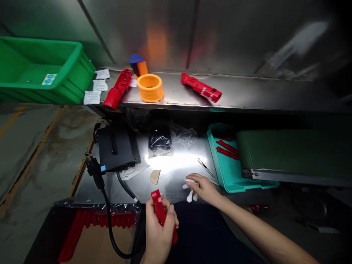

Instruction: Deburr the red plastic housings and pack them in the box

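Red part in hand, white pieces under my fingers

My left hand (159,229) grips the red part (162,214) upright; my right hand (202,187), nearer the teal tray (220,167), rests half-open on white pieces (189,190).

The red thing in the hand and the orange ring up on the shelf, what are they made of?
The red piece in the left hand looks like moulded plastic: even colour, dull sheen. The orange ring also seems plastic, smooth and matte. The shelf under it looks like brushed metal, since it mirrors colours.

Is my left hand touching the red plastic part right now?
Touching. The head view shows the left hand wrapped around the red plastic part, fingers closed over its lower half.
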The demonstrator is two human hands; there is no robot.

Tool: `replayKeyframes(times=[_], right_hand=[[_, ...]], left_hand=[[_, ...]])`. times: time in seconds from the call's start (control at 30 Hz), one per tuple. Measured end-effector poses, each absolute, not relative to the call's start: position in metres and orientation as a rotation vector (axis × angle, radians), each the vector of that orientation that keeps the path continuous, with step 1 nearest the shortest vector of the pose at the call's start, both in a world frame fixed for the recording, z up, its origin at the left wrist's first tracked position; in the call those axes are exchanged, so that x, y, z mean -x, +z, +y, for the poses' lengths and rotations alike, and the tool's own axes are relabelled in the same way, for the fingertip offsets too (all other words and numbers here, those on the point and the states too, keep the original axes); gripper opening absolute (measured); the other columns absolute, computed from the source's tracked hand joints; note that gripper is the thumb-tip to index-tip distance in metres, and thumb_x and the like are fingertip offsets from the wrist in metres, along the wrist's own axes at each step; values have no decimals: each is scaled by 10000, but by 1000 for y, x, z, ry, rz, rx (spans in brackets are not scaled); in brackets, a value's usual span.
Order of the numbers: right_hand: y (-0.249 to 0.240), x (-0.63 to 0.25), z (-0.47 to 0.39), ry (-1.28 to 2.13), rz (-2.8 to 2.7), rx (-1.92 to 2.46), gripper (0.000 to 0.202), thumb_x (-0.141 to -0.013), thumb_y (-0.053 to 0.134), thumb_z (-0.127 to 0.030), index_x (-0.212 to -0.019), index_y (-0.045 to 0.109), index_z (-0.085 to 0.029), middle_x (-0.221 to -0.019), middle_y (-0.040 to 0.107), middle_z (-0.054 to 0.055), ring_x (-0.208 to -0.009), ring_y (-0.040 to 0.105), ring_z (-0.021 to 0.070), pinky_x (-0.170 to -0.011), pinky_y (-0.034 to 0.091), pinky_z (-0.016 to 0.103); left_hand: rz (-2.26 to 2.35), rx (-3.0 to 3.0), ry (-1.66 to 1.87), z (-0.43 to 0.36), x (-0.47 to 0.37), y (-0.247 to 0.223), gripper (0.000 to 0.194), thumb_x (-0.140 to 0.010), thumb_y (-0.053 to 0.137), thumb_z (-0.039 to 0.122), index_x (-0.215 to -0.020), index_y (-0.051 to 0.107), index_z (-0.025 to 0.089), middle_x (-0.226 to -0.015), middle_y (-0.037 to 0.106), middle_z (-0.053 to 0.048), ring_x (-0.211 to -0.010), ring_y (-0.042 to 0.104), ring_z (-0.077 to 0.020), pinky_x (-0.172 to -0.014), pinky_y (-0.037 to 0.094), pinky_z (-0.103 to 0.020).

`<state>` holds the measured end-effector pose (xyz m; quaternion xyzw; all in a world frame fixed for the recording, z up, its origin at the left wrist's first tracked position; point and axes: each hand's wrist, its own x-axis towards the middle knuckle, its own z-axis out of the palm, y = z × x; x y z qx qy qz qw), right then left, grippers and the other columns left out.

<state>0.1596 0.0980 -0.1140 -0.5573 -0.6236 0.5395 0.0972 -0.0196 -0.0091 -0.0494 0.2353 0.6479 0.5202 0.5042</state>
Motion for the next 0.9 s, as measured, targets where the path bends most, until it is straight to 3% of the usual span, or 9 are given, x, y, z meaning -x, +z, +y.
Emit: replayKeyframes(times=[0.07,0.13,0.27,0.5,0.77,0.9], right_hand=[[-151,-139,122,1550,-2030,1693,395,-957,685,-457,-1215,707,-159,-1398,632,170,-1168,679,316,-1010,551,492],[-179,-111,145,1506,-2177,1707,356,-986,683,-387,-1271,658,-174,-1424,603,136,-1243,623,305,-1072,498,553],[-211,-61,169,1522,-2373,1589,290,-1011,661,-358,-1230,657,-168,-1284,663,94,-1166,651,269,-1010,547,514],[-232,-99,151,1422,-2304,1766,219,-1021,652,-349,-1116,683,-154,-1096,711,56,-960,704,205,-871,606,413],[-240,-205,145,905,-1894,2439,346,-1012,661,-334,-1321,606,-188,-1373,605,109,-1155,651,268,-965,580,482],[-251,-219,151,912,-1872,2524,327,-1006,672,-340,-1287,623,-180,-1312,636,99,-1100,671,253,-929,594,460]], left_hand=[[1561,-335,1244,0,37,-53,361,-907,712,397,-1109,457,239,-765,609,51,-490,605,-130,-455,527,-267],[1535,-127,1279,4,55,-59,467,-848,774,419,-1142,462,233,-774,630,40,-557,652,-163,-437,532,-265],[1538,129,1328,-1,79,-75,632,-753,854,460,-1220,493,233,-869,680,7,-668,700,-201,-470,590,-297],[1488,240,1187,12,87,-99,733,-639,923,473,-1227,565,222,-714,672,39,-537,611,-155,-453,535,-255],[1451,122,1021,59,75,-81,697,-594,938,442,-1162,608,208,-677,638,53,-511,570,-143,-439,507,-245],[1403,-23,996,63,47,-62,675,-676,896,467,-1192,569,179,-682,640,40,-502,566,-146,-437,507,-261]])
